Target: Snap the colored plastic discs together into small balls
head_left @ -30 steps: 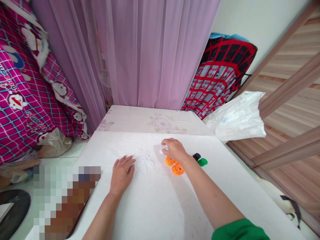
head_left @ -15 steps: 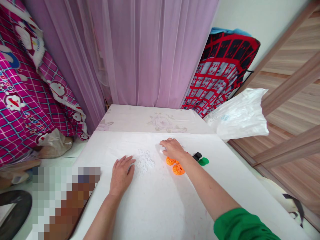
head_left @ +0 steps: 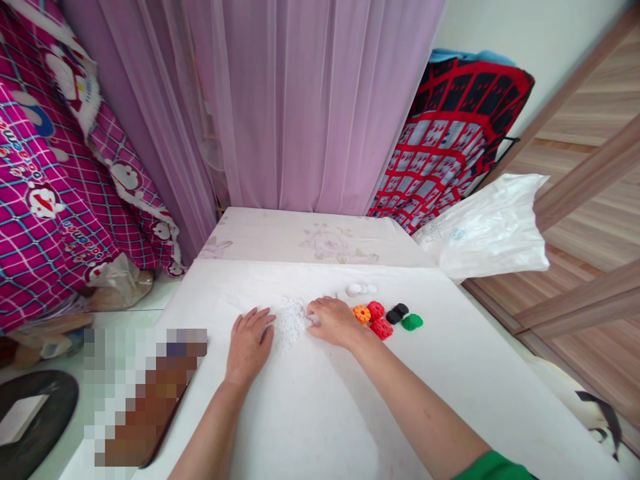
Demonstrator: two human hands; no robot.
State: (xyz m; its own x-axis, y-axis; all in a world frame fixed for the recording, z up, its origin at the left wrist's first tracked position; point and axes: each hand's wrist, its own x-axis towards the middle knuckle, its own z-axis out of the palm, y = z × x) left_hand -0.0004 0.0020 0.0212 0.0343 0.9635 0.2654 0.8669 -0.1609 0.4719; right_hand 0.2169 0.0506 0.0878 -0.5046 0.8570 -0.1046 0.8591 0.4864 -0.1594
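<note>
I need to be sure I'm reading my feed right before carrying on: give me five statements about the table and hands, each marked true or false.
1. The white pile lies between the left hand and the right hand. True.
2. The left hand is clenched in a fist. False: its fingers are extended.
3. The red pieces lie between the orange piece and the black pieces. True.
4. The green piece lies to the left of the black pieces. False: it lies to their right.
5. The white bag is at the right side of the table. True.
</note>
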